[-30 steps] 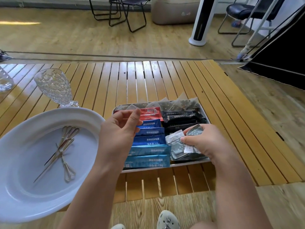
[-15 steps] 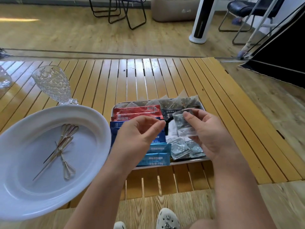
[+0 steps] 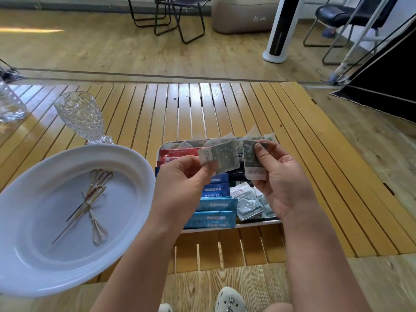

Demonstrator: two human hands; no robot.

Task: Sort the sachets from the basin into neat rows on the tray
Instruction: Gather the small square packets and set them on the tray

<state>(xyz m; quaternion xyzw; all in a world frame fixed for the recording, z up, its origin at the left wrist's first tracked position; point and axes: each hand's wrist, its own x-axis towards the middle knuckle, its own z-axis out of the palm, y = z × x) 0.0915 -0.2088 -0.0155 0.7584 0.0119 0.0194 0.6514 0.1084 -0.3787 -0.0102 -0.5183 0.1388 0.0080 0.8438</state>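
A metal tray [image 3: 227,230] sits on the slatted table, holding red sachets [image 3: 180,152] at the back left, blue sachets [image 3: 211,218] in a column below them, dark sachets mostly hidden behind my hands, and grey-green sachets [image 3: 248,204] at the front right. My left hand [image 3: 182,188] pinches one grey-green starred sachet [image 3: 222,158] above the tray. My right hand [image 3: 279,179] holds a second grey-green sachet [image 3: 252,163] beside it. The white basin [image 3: 33,255] at the left holds only thin picks [image 3: 90,199].
A patterned glass goblet [image 3: 81,118] stands behind the basin, and another glass [image 3: 9,104] is at the far left edge. The table's front edge runs just below the tray. Chairs, a white tower fan [image 3: 283,28] and a black panel stand on the floor beyond.
Both hands have risen above the tray. The right hand lifted sachets from the front right pile, and the left hand now holds one of them, apart from the right hand's.
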